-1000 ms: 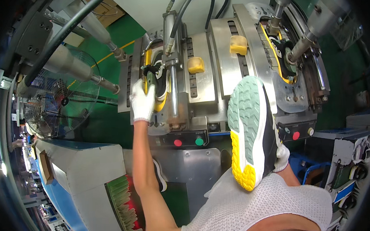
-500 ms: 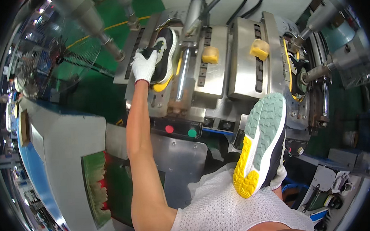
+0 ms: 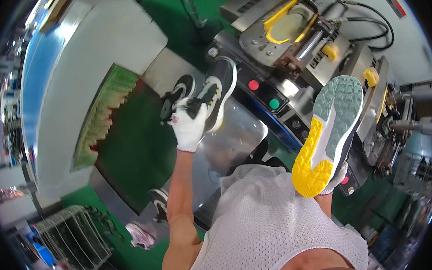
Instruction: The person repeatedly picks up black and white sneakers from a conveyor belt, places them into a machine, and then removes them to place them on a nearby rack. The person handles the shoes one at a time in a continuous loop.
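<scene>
My left hand (image 3: pixel 190 129), in a white knit glove, is closed on the collar and tongue of a dark grey sneaker (image 3: pixel 218 88) with a white midsole. It is over a metal plate, beside the machine's front panel. Just left of it is another dark shoe (image 3: pixel 179 90), partly hidden by my glove. On the right, my gloved right hand (image 3: pixel 338 178) holds a second sneaker (image 3: pixel 341 112), its sole turned up toward me, grey-green at the forefoot and yellow at the heel. That shoe hides most of the hand's fingers.
A pressing machine with a yellow-edged mould (image 3: pixel 291 24), yellow pads (image 3: pixel 330 51) and a panel with a red button (image 3: pixel 253 85) stands ahead. To the left is a pale housing (image 3: pixel 106 38) with a ragged green curtain (image 3: pixel 103 117) over a green belt (image 3: pixel 137 144). A wire rack (image 3: pixel 74 237) stands lower left.
My left hand has brought the dark sneaker off the press mould, leftward and nearer, over the metal plate. The view has turned left. My right hand keeps the other sneaker, sole up.
</scene>
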Demonstrator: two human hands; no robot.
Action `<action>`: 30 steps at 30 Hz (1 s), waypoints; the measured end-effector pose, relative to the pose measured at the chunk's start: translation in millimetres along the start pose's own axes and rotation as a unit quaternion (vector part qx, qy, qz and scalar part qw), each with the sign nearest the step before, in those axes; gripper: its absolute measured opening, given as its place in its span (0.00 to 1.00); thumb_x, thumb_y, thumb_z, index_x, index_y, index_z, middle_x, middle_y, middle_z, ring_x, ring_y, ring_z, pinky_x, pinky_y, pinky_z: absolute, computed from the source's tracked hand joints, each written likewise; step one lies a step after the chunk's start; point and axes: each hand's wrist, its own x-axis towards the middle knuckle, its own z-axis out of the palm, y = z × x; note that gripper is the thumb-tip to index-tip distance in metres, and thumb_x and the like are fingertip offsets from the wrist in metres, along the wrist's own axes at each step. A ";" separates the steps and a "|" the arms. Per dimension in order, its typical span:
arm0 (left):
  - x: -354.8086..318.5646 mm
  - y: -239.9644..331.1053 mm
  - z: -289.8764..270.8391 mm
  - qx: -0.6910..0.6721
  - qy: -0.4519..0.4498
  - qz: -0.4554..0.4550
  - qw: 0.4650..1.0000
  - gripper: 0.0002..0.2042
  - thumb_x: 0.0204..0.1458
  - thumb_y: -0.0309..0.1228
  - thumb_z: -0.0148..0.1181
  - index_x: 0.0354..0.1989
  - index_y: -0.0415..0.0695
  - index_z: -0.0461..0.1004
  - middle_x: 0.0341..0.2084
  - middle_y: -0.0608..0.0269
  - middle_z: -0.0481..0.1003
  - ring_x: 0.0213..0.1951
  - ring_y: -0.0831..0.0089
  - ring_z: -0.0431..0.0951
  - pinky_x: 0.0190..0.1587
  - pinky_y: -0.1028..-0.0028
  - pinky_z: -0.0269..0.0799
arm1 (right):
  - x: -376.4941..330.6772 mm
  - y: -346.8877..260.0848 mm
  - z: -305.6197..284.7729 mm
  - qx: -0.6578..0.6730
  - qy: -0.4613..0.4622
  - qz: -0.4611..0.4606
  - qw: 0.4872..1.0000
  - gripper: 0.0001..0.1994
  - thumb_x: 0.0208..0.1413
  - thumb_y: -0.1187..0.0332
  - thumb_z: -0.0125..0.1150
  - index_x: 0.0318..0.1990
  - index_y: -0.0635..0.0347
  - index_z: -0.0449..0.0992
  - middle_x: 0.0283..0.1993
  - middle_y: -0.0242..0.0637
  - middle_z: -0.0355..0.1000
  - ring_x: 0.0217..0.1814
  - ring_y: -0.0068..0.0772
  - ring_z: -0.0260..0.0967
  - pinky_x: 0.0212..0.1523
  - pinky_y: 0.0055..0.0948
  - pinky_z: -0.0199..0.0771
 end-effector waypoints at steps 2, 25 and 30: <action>-18.1 -54.7 0.4 0.114 -0.009 -0.026 0.993 0.22 0.53 0.41 0.73 0.50 0.40 0.78 0.40 0.52 0.84 0.46 0.57 0.84 0.51 0.63 0.78 | -5.8 7.0 1.8 -0.031 0.032 0.028 0.999 0.38 0.52 0.45 0.72 0.68 0.55 0.72 0.61 0.40 0.78 0.60 0.43 0.79 0.62 0.42 0.80; 12.9 -85.8 48.0 0.132 -0.050 0.177 0.974 0.34 0.58 0.27 0.69 0.70 0.31 0.60 0.65 0.41 0.68 0.66 0.51 0.71 0.70 0.58 0.67 | -132.8 -7.7 -14.9 0.079 0.152 -0.210 0.963 0.46 0.43 0.74 0.61 0.76 0.65 0.57 0.72 0.54 0.66 0.72 0.52 0.68 0.76 0.44 0.64; -53.5 3.2 81.9 0.016 -0.163 0.136 0.977 0.33 0.59 0.26 0.65 0.72 0.33 0.59 0.68 0.41 0.65 0.69 0.52 0.68 0.72 0.59 0.63 | -129.4 -39.3 -51.2 0.140 0.071 -0.254 0.954 0.42 0.46 0.76 0.64 0.74 0.65 0.61 0.69 0.52 0.70 0.68 0.52 0.72 0.71 0.46 0.71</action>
